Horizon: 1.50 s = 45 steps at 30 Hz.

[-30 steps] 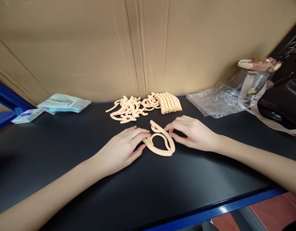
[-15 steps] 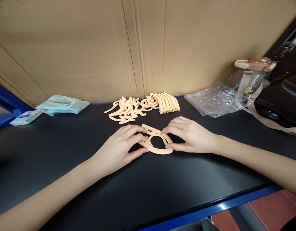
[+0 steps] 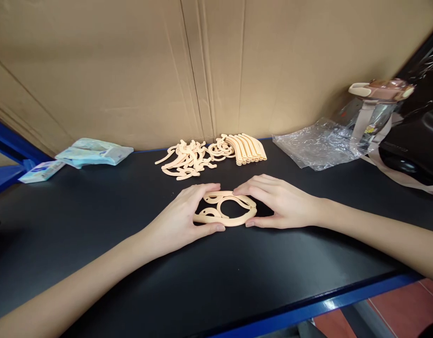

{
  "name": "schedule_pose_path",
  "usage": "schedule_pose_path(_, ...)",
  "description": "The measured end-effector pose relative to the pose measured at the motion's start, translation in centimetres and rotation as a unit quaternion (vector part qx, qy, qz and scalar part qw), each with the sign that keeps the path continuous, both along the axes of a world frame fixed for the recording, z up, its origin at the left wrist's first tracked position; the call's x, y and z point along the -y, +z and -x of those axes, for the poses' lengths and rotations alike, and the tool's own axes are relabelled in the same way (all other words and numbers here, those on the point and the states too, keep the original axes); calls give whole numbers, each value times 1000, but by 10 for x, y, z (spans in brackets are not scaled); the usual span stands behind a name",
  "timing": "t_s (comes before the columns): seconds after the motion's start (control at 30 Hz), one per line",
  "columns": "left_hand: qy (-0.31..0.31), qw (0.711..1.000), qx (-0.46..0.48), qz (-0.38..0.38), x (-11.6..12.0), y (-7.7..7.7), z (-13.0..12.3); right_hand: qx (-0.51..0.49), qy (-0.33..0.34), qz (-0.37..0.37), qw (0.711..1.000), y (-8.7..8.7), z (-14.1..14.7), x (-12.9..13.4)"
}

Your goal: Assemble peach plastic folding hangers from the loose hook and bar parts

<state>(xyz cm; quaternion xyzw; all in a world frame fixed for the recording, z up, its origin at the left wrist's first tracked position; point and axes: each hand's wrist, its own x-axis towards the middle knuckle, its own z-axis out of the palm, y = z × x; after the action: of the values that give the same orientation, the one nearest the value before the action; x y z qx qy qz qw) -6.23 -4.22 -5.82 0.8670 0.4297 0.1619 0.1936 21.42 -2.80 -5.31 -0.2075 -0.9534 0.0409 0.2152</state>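
Note:
A peach-coloured plastic folding hanger (image 3: 233, 220) lies flat on the black tabletop between my hands, its two curved arms folded around a rounded hook (image 3: 221, 204). My left hand (image 3: 183, 211) grips its left end, fingers on the far arm and thumb along the near edge. At the other end, my right hand (image 3: 279, 202) pinches the hanger, with fingertips on the far arm and the thumb at the near right corner. Part of the left end is hidden by my left hand.
Behind the hanger lie a loose heap of curved peach parts (image 3: 188, 159), some hook pieces (image 3: 220, 149) and a neat row of arm pieces (image 3: 247, 149). Tissue packs (image 3: 94, 152) lie left; a clear plastic bag (image 3: 307, 145) and a strapped bottle (image 3: 378, 108) are right. Cardboard (image 3: 132, 70) stands behind.
The hanger's far arm has swung from slanted to nearly level, and its left end has spread wider. My left hand has shifted left, now spanning that end; my right thumb has moved slightly nearer me.

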Motion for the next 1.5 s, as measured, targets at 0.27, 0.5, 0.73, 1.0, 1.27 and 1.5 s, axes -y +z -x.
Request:
schedule_pose_path(0.27,-52,989,7,-137,3,4,-3,-76,-21,138,987,3,4,5)
schedule_pose_path(0.5,-101,954,-39,-281,8,11,-6,-257,-44,530,807,6,16,14)
schedule_pose_path(0.73,-105,954,-46,-278,5,10,-7,-291,-62,612,732,5,12,9)
schedule_pose_path(1.0,-116,942,-73,-307,6,12,-7,-291,-57,619,728,7,13,9)
schedule_pose_path(1.27,-114,948,-71,-288,4,12,-7,-273,-59,595,754,6,12,7)
schedule_pose_path(1.5,-99,972,-53,-207,2,10,-6,-195,-101,387,896,2,12,12)
